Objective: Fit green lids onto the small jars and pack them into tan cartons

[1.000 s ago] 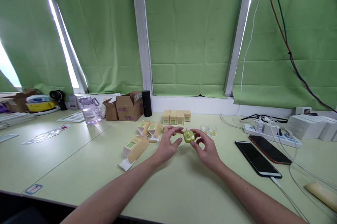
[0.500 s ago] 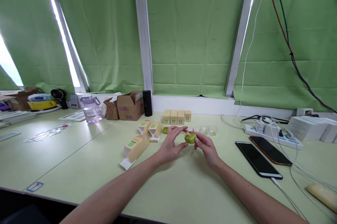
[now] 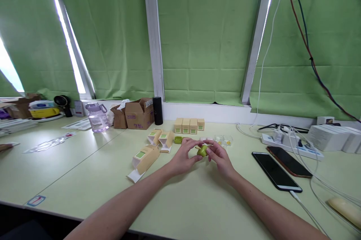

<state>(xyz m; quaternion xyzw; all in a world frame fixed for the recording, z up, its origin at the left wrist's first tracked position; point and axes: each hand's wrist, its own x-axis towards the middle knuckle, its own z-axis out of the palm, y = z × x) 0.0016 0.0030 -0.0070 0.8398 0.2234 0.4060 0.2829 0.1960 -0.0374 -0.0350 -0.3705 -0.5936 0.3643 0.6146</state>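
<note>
My left hand (image 3: 184, 158) and my right hand (image 3: 220, 157) meet over the middle of the table, fingertips closed round a small glossy green rounded object (image 3: 202, 151). A short pale cord or loop shows at its upper left; its exact kind I cannot make out. Just beyond my left fingers lies a small green open container (image 3: 178, 140). Past my right fingers sit clear round cups (image 3: 225, 141) with yellow centres. Left of my hands, a beige carton (image 3: 146, 159) lies on its side, flap open, with two more opened cartons (image 3: 166, 139) behind it.
Several beige boxes (image 3: 186, 126) stand upright behind my hands. To the right lie two phones (image 3: 276, 171), cables and a power strip (image 3: 293, 146). Farther left are a black cylinder (image 3: 158, 110), a cardboard box (image 3: 138, 114) and a purple bottle (image 3: 97, 118). Another person's hand (image 3: 6, 147) seems to show at the left edge.
The green object has tilted and turned in my fingers, its cord now at the left. My right fingers reach farther over it. Something like a hand has appeared at the left edge.
</note>
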